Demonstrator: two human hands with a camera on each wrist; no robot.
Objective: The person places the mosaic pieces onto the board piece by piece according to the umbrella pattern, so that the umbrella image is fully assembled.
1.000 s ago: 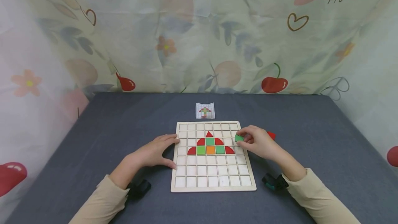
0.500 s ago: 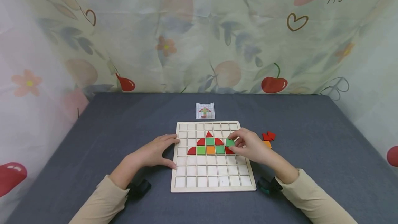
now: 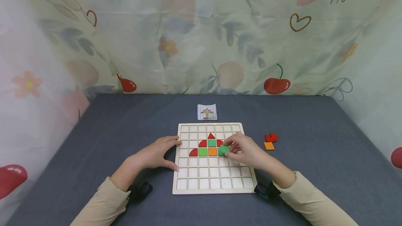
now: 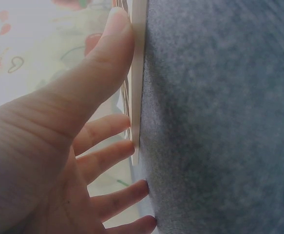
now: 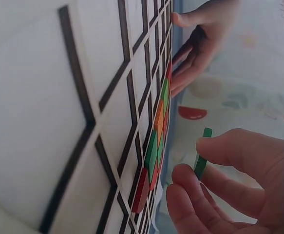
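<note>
A wooden grid board (image 3: 216, 183) lies on the table with red, green and orange tiles set in its squares. My right hand (image 3: 246, 150) pinches a green square tile (image 3: 224, 150) between thumb and fingers, over the right part of the pattern. In the right wrist view the green tile (image 5: 203, 154) is held edge-on, raised off the board. My left hand (image 3: 154, 152) has its fingers spread, with thumb and fingertips at the board's left edge. The left wrist view shows the thumb (image 4: 113, 44) along that edge. An orange tile (image 3: 212, 151) sits mid-pattern, below a green one (image 3: 212, 142).
Behind the board lies a small card (image 3: 207, 112) printed with a coloured grid figure. Red tiles (image 3: 272, 137) and an orange square tile (image 3: 269, 146) lie on the dark tablecloth (image 3: 301, 125) to the right. A patterned curtain (image 3: 201, 44) hangs at the back.
My right hand has moved left over the board with the green tile, from the right edge to above the pattern. The loose tiles at right have come into view. My left hand stays put.
</note>
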